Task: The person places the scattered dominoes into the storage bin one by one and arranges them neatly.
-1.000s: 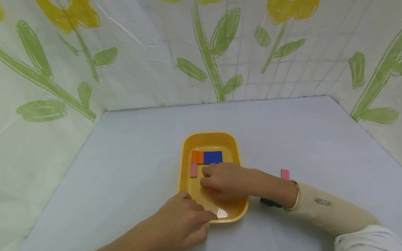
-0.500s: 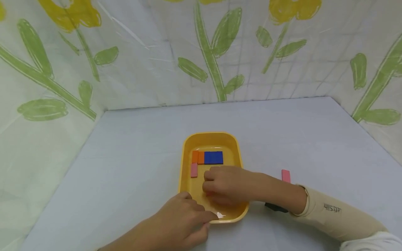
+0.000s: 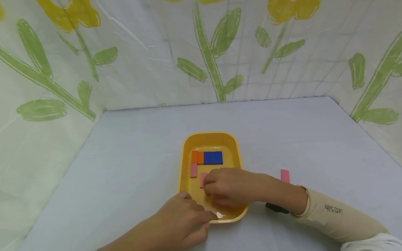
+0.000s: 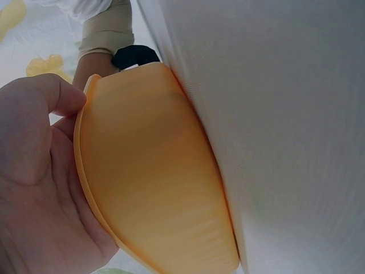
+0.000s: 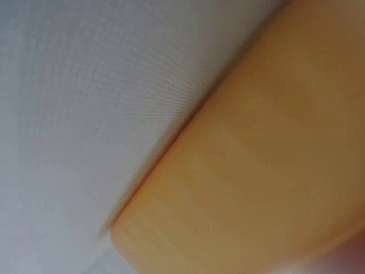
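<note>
A yellow tray (image 3: 185, 143) stands on the table, its near-left rim gripped by my left hand (image 3: 183, 221). In the left wrist view the thumb (image 4: 65, 97) presses the outer side of the rim. Inside the tray, two orange tiles (image 3: 197, 157) and a block of blue tiles (image 3: 213, 158) form a row. One pink tile (image 3: 193, 170) lies below the left orange one. My right hand (image 3: 229, 186) reaches in over the right rim, fingers curled, pinching the right edge of another pink tile (image 3: 202, 180). Its fingertips are partly hidden; its wrist view shows only the tray's outer wall (image 5: 245, 171).
Right of the tray a pink tile (image 3: 285, 175) lies on the table (image 3: 141, 150), partly covered by the right forearm. A dark strap piece (image 3: 277, 208) shows under the right wrist. A white sheet with painted flowers (image 3: 150, 69) rises behind the table.
The right hand has drawn slightly down and right inside the tray, and the pink tile at its fingertips now shows. My left hand stays on the rim.
</note>
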Demonstrator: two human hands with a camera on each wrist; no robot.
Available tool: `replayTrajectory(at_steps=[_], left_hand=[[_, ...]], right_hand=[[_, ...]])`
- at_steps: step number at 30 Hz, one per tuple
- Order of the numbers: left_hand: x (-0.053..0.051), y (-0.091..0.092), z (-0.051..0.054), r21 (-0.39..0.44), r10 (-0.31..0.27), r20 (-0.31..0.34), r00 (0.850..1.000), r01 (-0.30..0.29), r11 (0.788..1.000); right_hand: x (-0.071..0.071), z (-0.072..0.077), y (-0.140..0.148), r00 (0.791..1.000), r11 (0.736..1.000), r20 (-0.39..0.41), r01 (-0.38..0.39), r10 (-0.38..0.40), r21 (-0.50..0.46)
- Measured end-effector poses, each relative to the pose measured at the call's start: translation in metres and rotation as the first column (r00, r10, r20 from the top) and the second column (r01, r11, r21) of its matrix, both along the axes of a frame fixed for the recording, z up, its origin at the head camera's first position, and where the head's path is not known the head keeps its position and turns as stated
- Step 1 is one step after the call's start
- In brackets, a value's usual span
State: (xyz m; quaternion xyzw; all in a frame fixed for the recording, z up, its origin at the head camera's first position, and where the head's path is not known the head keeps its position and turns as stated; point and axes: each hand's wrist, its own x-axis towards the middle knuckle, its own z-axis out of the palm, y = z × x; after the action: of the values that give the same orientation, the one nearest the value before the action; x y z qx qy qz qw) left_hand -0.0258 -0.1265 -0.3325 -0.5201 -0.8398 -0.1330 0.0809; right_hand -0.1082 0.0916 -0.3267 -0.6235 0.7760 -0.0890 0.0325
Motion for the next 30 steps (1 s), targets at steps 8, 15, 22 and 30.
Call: replayTrajectory(at_steps=[8, 15, 22, 30], left_hand=[[-0.0001, 0.0005, -0.0003, 0.011, -0.006, -0.039, 0.999, 0.006, 1.0], [0.0001, 0.0006, -0.001, -0.001, 0.003, -0.003, 1.0, -0.003, 1.0], [0.0008, 0.0007, -0.0003, -0.028, 0.017, 0.039, 0.999, -0.016, 0.999], [0.0008, 0.0009, 0.0003, -0.052, 0.029, 0.067, 0.997, -0.026, 0.998]], right_hand=[[-0.0044, -0.0036, -0.0005, 0.998, 1.0, -0.063, 0.002, -0.004, -0.027], [-0.0083, -0.0034, -0.0028, 0.999, 0.999, -0.02, 0.032, -0.032, 0.009], [-0.0099, -0.003, -0.0035, 0.998, 0.997, 0.0, 0.067, -0.067, 0.044], [-0.0095, -0.0013, -0.0039, 0.996, 0.994, 0.007, 0.087, -0.087, 0.068]])
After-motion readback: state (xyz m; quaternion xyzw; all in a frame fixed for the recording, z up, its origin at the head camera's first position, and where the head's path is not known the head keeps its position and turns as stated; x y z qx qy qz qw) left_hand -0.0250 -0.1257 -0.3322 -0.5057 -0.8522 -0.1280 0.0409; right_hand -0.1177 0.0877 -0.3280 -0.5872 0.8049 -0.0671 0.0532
